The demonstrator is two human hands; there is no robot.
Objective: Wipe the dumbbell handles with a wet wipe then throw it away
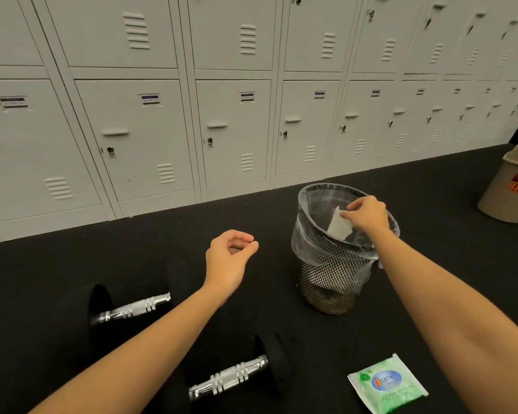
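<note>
Here the right hand [368, 215] pinches the wet wipe [340, 224] over the mouth of the mesh bin [326, 264] (lined with clear plastic). The left hand [229, 255] hangs loosely curled, holding nothing, above two dumbbells [132, 307] [228, 377] on the floor.

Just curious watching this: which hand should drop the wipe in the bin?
The right hand: its fingers already pinch the wipe over the mesh bin. The left hand holds nothing.

We face a wall of grey lockers [231, 130] above a black floor [57, 279]; a beige lidded bin [509, 189] stands at far right, well apart from the lockers' labelled doors.
</note>
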